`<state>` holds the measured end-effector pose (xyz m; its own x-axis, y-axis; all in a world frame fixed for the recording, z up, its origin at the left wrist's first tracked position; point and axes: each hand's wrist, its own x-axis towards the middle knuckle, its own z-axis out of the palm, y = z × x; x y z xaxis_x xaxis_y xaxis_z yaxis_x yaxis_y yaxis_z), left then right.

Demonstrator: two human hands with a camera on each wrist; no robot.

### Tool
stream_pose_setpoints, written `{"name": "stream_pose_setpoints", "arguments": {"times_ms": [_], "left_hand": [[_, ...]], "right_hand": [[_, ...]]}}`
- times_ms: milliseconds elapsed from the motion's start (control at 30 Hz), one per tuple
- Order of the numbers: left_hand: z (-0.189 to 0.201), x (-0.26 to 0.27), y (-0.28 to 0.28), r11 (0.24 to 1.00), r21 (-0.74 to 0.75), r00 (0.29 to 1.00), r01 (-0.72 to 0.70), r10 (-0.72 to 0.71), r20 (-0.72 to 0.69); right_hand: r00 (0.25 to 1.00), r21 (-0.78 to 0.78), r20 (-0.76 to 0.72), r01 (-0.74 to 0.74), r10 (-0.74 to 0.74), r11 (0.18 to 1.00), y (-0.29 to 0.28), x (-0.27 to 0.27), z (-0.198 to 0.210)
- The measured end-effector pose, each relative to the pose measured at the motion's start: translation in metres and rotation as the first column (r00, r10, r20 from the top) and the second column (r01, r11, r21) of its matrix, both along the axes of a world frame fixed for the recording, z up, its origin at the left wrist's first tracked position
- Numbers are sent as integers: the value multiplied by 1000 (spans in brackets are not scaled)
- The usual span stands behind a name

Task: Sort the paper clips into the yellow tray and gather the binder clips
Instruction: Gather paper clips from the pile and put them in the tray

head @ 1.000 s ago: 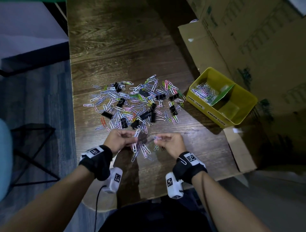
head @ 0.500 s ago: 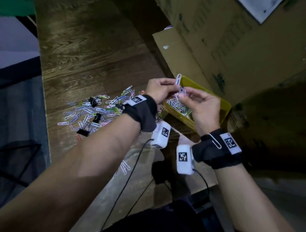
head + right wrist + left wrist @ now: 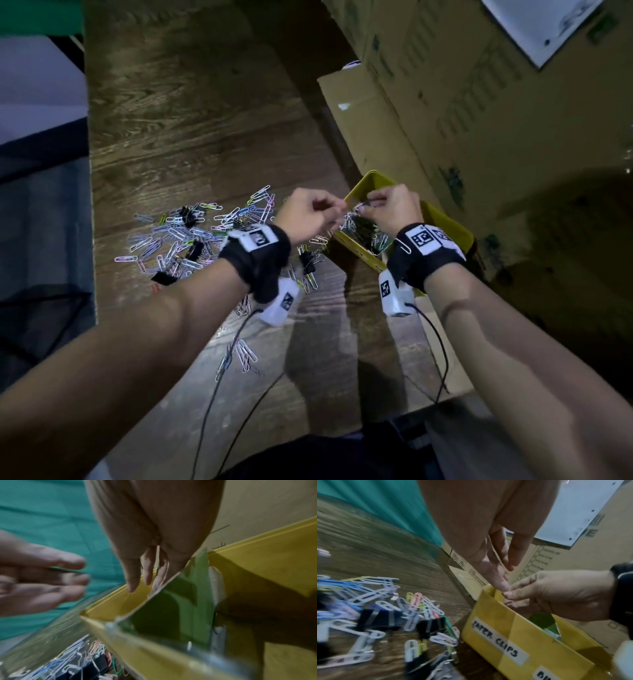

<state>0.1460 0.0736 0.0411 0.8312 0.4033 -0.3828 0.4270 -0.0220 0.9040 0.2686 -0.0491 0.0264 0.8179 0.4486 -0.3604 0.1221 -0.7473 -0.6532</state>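
Observation:
The yellow tray (image 3: 371, 180) stands at the table's right, its near wall labelled "PAPER CLIPS" (image 3: 494, 639). A green divider (image 3: 171, 608) splits it. Both hands hover over its left compartment, which holds several paper clips. My left hand (image 3: 337, 207) pinches a thin green paper clip, and its fingers (image 3: 498, 580) point down at the rim. My right hand (image 3: 364, 205) pinches pale paper clips at its fingertips (image 3: 506, 596). A pile of coloured paper clips (image 3: 191, 233) mixed with black binder clips (image 3: 308, 263) lies on the table to the left.
Large cardboard boxes (image 3: 479, 120) rise behind and right of the tray, one flap (image 3: 363, 130) close to it. A few loose paper clips (image 3: 243, 356) lie near the front edge. Wrist-camera cables (image 3: 442, 359) hang below both arms. The table's left edge (image 3: 90, 240) drops to the floor.
Both hands rose from the near table edge with paper clips and travelled right to the tray. Since half a second ago they have dropped lower over the paper clip compartment.

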Motion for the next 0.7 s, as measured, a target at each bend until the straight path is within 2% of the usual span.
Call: {"name": "stream_pose_setpoints", "arguments": {"times_ms": [67, 133, 233, 300, 333, 400, 433, 500, 567, 633, 700], "left_hand": [[1, -32, 13, 999, -19, 999, 30, -30, -24], [-1, -72, 28, 994, 23, 989, 104, -101, -105], [-10, -137, 44, 965, 109, 939, 240, -202, -278], [-18, -178, 46, 925, 85, 868, 370, -312, -387], [-23, -197, 45, 888, 65, 808, 455, -382, -448], [-34, -227, 44, 804, 102, 697, 586, -435, -570], [-40, -237, 45, 770, 173, 680, 614, -405, -611], [-49, -252, 44, 725, 338, 724, 599, -310, -617], [-59, -263, 38, 718, 464, 806, 518, -228, -547], [-67, -271, 23, 717, 533, 857, 449, -178, -483], [-76, -277, 4, 711, 555, 864, 431, -148, -481]], "right_hand": [[998, -38, 0, -64, 64, 997, -2, -4, 0], [993, -16, 66, -97, 98, 995, -3, -12, 2], [979, 168, 129, -176, 156, 970, -2, -43, 19], [967, 254, 49, -255, 250, 933, -1, -73, 30], [947, 264, -6, -308, 321, 914, -1, -89, 31], [871, 213, -95, -455, 482, 865, -1, -122, 25], [815, 168, -132, -543, 564, 823, 0, -138, 19], [694, 69, -187, -697, 696, 714, 1, -170, 4], [621, -41, -238, -775, 747, 631, 2, -201, -17], [609, -131, -268, -791, 747, 598, 3, -233, -37], [635, -224, -218, -772, 742, 595, 3, -260, -50]]}}
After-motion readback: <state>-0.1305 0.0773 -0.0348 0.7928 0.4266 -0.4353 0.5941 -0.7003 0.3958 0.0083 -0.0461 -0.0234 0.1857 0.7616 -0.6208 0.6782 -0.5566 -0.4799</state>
